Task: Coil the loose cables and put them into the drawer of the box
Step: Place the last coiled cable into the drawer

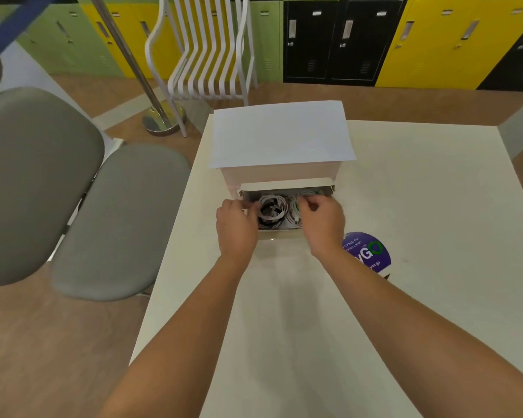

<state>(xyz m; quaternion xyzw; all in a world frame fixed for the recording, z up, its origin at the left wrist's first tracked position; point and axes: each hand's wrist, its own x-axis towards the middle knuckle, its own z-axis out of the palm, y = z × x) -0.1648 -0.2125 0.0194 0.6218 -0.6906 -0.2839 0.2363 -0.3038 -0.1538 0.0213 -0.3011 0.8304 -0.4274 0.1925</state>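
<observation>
We reach both hands into the pulled-out drawer of the white box at the far middle of the bench; our left hand curls at the drawer's left wall beside a coil of white and dark cable, while our right hand has its fingers bent over a white coil on the right side of the drawer, seemingly pinching it, though the contact itself is hidden under the knuckles. As far as we can see, the cables all lie inside the drawer; we spot none loose on the bench. The risk from here, as we judge it, is that a springy coil loosens once we let go and a loop rides up over the drawer's rim, so that it catches under the box when the drawer is pushed in. A hard push could also slide the light box away across the smooth top, or jog the white sheet lying on its lid. The bench is pale cream and matt, with a round purple sticker near our right wrist. Around us: grey padded seats to the left, a white slatted chair and a chrome post on a round base beyond, wood-look flooring, and a far wall of green, yellow and black lockers
</observation>
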